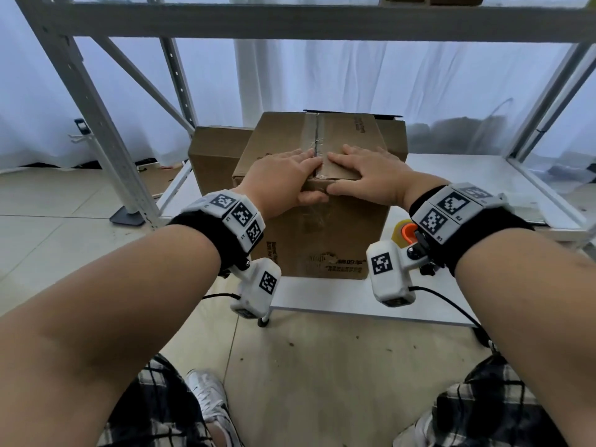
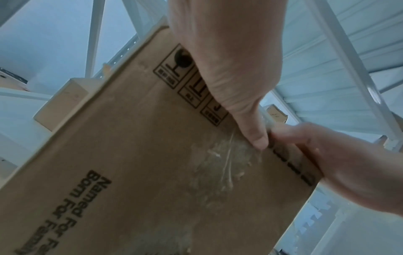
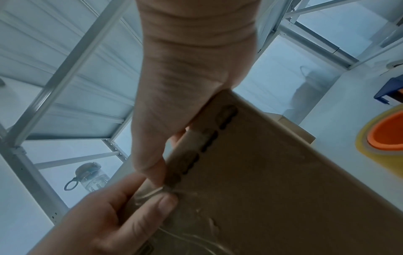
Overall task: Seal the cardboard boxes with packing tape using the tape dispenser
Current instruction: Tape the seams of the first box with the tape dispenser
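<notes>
A brown cardboard box (image 1: 309, 240) stands on the low white shelf board (image 1: 338, 298). Its top flaps are closed, and clear tape (image 1: 316, 137) runs along the centre seam and down the front face (image 2: 226, 155). My left hand (image 1: 283, 175) lies flat on the left flap at the near edge, its thumb (image 2: 253, 132) pressing the tape on the front face. My right hand (image 1: 367, 172) lies flat on the right flap, its thumb (image 3: 152, 165) over the same edge. The tape dispenser (image 1: 404, 233), orange and yellow, sits on the board to the right of the box, partly hidden by my right wrist.
Two more cardboard boxes stand behind, one at the left (image 1: 219, 150) and one at the right (image 1: 392, 137). Grey metal rack posts (image 1: 80, 101) and a crossbeam (image 1: 290, 21) frame the shelf. A water bottle (image 3: 91, 177) lies to the left.
</notes>
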The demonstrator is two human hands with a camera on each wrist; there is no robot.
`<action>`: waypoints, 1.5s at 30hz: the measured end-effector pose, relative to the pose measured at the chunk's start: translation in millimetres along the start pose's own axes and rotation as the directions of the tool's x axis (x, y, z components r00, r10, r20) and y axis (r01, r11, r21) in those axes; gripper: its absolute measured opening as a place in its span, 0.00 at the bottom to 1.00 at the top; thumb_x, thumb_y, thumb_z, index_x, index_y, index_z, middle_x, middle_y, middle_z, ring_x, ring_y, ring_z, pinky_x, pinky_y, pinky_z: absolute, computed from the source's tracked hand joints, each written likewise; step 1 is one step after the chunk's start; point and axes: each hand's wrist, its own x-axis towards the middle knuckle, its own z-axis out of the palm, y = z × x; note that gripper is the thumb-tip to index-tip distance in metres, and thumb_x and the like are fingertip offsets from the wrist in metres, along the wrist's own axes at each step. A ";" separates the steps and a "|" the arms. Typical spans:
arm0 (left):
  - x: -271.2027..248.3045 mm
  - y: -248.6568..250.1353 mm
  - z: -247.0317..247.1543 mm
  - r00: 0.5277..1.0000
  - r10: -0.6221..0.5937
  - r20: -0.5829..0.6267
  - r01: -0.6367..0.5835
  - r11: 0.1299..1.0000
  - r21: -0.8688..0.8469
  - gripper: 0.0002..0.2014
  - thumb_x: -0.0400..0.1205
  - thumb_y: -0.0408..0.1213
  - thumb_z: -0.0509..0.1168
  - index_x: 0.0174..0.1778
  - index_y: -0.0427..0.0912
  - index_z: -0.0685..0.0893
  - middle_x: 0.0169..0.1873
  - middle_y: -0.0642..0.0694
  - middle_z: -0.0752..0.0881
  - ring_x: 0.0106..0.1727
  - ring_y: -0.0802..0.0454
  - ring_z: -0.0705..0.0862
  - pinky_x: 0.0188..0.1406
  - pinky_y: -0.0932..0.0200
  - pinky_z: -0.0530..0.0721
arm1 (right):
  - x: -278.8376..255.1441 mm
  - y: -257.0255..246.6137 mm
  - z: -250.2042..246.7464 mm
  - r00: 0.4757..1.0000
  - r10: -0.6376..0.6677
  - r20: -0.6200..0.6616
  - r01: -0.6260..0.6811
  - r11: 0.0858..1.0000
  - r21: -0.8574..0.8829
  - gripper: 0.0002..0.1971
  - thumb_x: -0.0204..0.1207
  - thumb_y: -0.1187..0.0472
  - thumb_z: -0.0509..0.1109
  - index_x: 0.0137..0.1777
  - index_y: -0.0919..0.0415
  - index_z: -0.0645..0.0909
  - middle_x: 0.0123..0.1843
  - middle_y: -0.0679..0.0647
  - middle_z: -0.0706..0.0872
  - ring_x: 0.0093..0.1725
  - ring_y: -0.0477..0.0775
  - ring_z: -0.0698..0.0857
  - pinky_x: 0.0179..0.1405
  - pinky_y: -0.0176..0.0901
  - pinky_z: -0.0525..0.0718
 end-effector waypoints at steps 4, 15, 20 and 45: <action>-3.2 4.8 5.8 1.000 -0.005 -0.016 0.005 1.000 0.023 0.43 0.75 0.67 0.61 0.82 0.45 0.61 0.81 0.44 0.64 0.81 0.47 0.63 0.78 0.51 0.61 | 1.2 0.8 7.8 0.999 -0.008 -0.048 0.003 0.996 -0.088 0.43 0.72 0.26 0.56 0.84 0.43 0.53 0.85 0.52 0.56 0.84 0.52 0.55 0.82 0.54 0.49; -12.3 3.2 -19.0 0.995 0.097 -0.020 -0.098 0.987 -0.127 0.29 0.82 0.58 0.59 0.78 0.49 0.70 0.76 0.52 0.73 0.75 0.52 0.72 0.71 0.56 0.70 | 1.7 17.2 -9.1 0.994 -0.055 -0.090 0.027 0.957 -0.288 0.30 0.80 0.47 0.65 0.80 0.33 0.60 0.82 0.50 0.64 0.80 0.57 0.60 0.77 0.59 0.55; -5.4 11.6 -19.1 0.988 0.049 0.145 -0.008 0.964 -0.267 0.28 0.85 0.57 0.54 0.81 0.59 0.60 0.82 0.53 0.59 0.82 0.54 0.55 0.81 0.51 0.48 | 4.5 23.9 4.5 0.923 0.198 -0.331 -0.172 0.979 0.105 0.21 0.80 0.62 0.60 0.71 0.50 0.78 0.66 0.60 0.72 0.66 0.62 0.75 0.67 0.53 0.73; 55.6 76.3 83.9 0.911 -0.129 -0.391 0.205 0.966 0.158 0.31 0.79 0.38 0.54 0.79 0.34 0.61 0.75 0.39 0.70 0.76 0.41 0.66 0.74 0.41 0.48 | -11.7 134.8 109.0 0.574 0.819 -0.013 -0.749 0.531 0.396 0.24 0.78 0.59 0.62 0.74 0.64 0.67 0.74 0.66 0.66 0.74 0.67 0.66 0.71 0.58 0.67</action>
